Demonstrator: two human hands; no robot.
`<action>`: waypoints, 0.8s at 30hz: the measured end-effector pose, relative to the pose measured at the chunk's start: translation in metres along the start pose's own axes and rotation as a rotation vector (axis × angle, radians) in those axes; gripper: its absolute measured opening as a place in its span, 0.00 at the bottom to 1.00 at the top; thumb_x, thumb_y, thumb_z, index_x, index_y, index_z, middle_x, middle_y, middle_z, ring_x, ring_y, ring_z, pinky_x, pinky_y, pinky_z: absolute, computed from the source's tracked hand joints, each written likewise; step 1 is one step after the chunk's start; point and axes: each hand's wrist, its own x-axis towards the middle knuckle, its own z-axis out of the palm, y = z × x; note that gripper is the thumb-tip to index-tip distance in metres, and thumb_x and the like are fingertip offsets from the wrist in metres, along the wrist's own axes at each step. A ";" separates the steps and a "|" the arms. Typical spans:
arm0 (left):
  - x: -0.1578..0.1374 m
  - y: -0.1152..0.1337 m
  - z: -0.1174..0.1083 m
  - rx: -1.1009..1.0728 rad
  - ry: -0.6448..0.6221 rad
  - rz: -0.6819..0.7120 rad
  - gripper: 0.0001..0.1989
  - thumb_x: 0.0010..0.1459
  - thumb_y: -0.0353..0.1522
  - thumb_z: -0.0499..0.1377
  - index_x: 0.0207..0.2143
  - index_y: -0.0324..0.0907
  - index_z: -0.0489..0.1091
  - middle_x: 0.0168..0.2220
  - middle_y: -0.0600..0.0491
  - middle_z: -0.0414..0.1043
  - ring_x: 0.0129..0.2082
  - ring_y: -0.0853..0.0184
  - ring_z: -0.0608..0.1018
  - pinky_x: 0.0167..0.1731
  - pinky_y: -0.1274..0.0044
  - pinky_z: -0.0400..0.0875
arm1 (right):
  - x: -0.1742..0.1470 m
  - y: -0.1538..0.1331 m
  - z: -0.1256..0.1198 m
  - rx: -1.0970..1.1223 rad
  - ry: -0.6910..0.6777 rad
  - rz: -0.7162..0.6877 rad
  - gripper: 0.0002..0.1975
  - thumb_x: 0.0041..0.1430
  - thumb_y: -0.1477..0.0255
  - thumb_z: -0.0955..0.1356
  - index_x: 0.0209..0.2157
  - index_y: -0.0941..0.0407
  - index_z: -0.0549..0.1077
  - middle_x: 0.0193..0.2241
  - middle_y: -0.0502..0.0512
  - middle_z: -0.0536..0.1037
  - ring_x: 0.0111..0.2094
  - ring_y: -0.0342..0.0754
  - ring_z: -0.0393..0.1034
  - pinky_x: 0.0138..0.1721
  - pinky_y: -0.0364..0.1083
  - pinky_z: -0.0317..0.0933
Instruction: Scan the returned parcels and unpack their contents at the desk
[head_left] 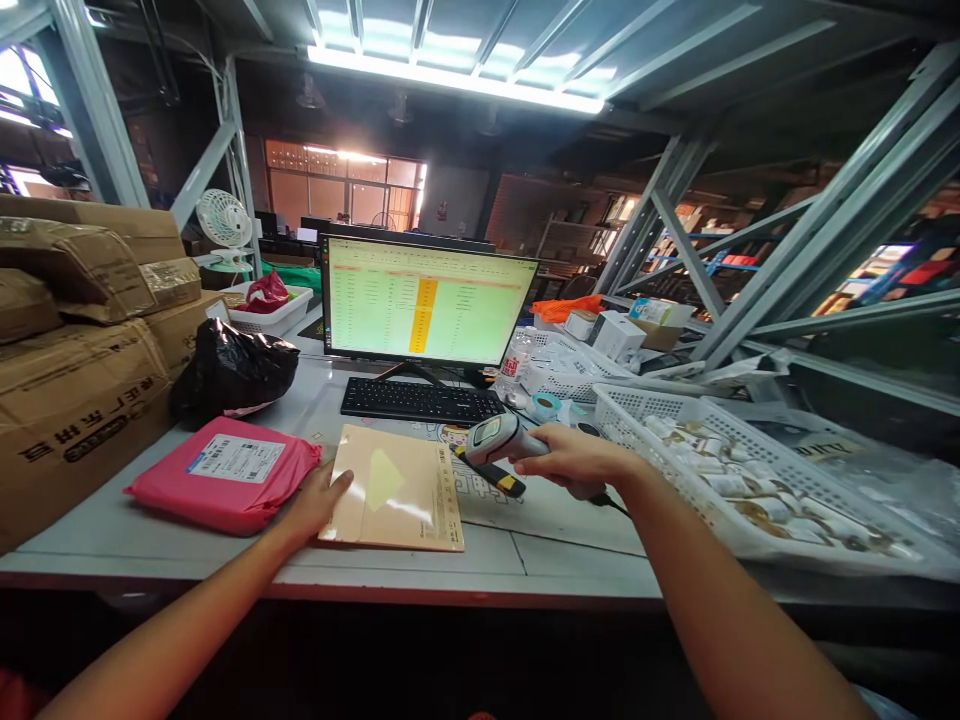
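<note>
My left hand grips the left edge of a flat tan cardboard mailer, its thumb on top and the other fingers mostly hidden. The mailer lies on the desk, with a pale yellow patch on its face. My right hand is closed around the handle of a grey barcode scanner, held just right of the mailer with its head pointing left. Under the scanner lies a black and yellow box cutter. Left of my left hand is a pink plastic parcel with a white label.
Behind the mailer stand a black keyboard and a lit monitor. Cardboard boxes and a black plastic bag are at left. On the right, a white basket holds several label rolls. A blue tape roll sits nearby.
</note>
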 end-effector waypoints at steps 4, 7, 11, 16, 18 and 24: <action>-0.001 0.000 0.001 -0.028 -0.011 -0.020 0.30 0.61 0.50 0.61 0.55 0.36 0.72 0.53 0.37 0.78 0.61 0.44 0.75 0.50 0.61 0.76 | 0.004 -0.015 0.004 -0.016 -0.090 0.049 0.18 0.56 0.56 0.72 0.42 0.55 0.75 0.22 0.48 0.69 0.17 0.41 0.59 0.15 0.40 0.51; -0.001 0.000 0.001 -0.047 -0.019 -0.038 0.33 0.60 0.51 0.61 0.56 0.35 0.70 0.55 0.37 0.77 0.60 0.45 0.75 0.49 0.61 0.76 | 0.007 -0.010 0.010 -0.003 -0.088 0.019 0.17 0.56 0.58 0.72 0.41 0.55 0.75 0.23 0.48 0.70 0.17 0.40 0.60 0.16 0.40 0.51; -0.001 0.003 0.002 -0.045 -0.012 -0.049 0.35 0.57 0.53 0.62 0.55 0.35 0.70 0.57 0.36 0.75 0.58 0.45 0.77 0.49 0.62 0.76 | 0.021 0.017 0.023 -0.003 0.058 0.074 0.18 0.62 0.56 0.69 0.42 0.57 0.73 0.22 0.48 0.70 0.19 0.42 0.62 0.20 0.40 0.54; -0.002 0.005 0.002 -0.003 0.001 -0.041 0.35 0.57 0.53 0.62 0.55 0.35 0.71 0.57 0.36 0.75 0.57 0.45 0.77 0.53 0.60 0.74 | 0.050 0.071 0.056 -0.205 0.387 0.307 0.18 0.68 0.61 0.64 0.47 0.62 0.74 0.39 0.64 0.80 0.39 0.54 0.77 0.36 0.45 0.64; -0.001 0.003 0.001 0.000 0.007 -0.037 0.34 0.57 0.53 0.63 0.54 0.35 0.72 0.57 0.36 0.76 0.56 0.45 0.78 0.52 0.61 0.74 | 0.058 0.089 0.072 -0.276 0.436 0.395 0.18 0.68 0.65 0.64 0.51 0.64 0.73 0.47 0.69 0.80 0.49 0.59 0.76 0.44 0.47 0.65; 0.001 -0.003 0.000 0.003 -0.014 -0.039 0.31 0.60 0.51 0.61 0.56 0.37 0.72 0.56 0.38 0.76 0.57 0.46 0.77 0.51 0.62 0.75 | 0.057 0.097 0.091 -0.348 0.415 0.493 0.28 0.66 0.66 0.65 0.62 0.65 0.65 0.54 0.75 0.76 0.56 0.66 0.73 0.52 0.54 0.65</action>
